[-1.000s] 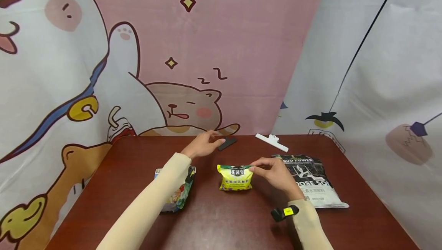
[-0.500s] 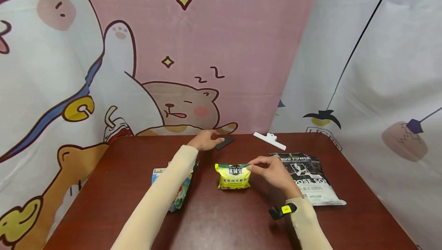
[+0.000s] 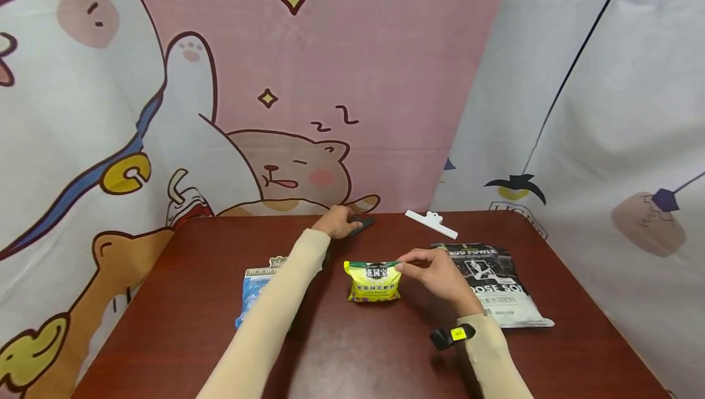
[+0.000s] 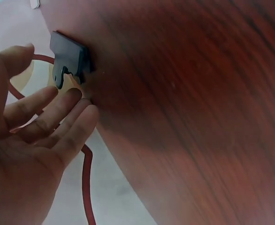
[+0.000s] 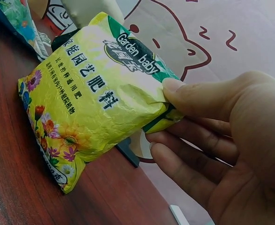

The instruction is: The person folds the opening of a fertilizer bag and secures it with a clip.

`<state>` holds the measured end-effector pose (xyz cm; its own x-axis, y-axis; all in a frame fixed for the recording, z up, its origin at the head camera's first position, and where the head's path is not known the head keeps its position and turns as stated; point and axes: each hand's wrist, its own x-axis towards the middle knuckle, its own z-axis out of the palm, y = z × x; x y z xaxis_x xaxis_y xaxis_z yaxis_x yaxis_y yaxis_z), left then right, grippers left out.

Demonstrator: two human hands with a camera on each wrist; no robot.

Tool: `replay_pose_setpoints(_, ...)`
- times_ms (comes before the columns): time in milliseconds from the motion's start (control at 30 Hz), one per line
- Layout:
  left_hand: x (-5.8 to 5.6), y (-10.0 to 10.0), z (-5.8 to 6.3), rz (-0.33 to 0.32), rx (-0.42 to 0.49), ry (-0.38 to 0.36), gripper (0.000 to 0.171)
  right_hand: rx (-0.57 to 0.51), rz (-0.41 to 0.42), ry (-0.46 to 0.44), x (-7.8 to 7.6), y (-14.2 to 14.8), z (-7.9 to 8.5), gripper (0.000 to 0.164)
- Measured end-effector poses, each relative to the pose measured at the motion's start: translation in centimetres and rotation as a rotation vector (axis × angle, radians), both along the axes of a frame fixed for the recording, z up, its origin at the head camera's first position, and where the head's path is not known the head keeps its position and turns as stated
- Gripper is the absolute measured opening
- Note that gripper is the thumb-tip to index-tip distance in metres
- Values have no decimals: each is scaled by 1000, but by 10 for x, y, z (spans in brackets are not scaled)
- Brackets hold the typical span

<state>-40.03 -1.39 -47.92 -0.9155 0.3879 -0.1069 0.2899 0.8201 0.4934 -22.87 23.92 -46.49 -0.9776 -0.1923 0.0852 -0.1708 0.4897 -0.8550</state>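
My right hand (image 3: 437, 273) pinches the top right corner of a small yellow fertilizer bag (image 3: 374, 287) between thumb and fingers. The bag stands upright at the middle of the table, its flower-printed front showing in the right wrist view. At the table's far edge my left hand (image 3: 333, 223) reaches toward a black clip (image 4: 70, 52). In the left wrist view its fingers are loosely bent and spread, just short of the clip, with nothing between them. Part of the clip is hidden behind the hand in the head view.
A white clip (image 3: 431, 224) lies near the back edge. The black-and-white soil bag (image 3: 498, 301) lies flat at the right. A blue patterned bag (image 3: 254, 289) with a clip on top is partly covered by the left sleeve. A printed cloth hangs behind the table (image 3: 352, 356).
My left hand has moved slightly right and away from me toward the black clip. The right hand keeps its pinch on the yellow bag. The head view has shifted slightly.
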Motion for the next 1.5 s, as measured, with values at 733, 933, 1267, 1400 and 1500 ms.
replay_pose_setpoints(733,-14,16,-11,-23,-99,133,35,-13,10,5,0,2,3,13)
replay_pose_setpoints(933,-11,17,-8,-4,-62,128,30,-16,0,-3,0,1,3,11)
replay_pose_setpoints(1267,-7,23,0,19,10,105,17,-25,9,16,0,2,0,13)
replay_pose_setpoints(1400,-6,24,2,31,46,92,23,-30,12,13,0,1,1,12)
replay_pose_setpoints(1500,-5,24,4,29,69,78,36,-31,12,9,1,0,1,13)
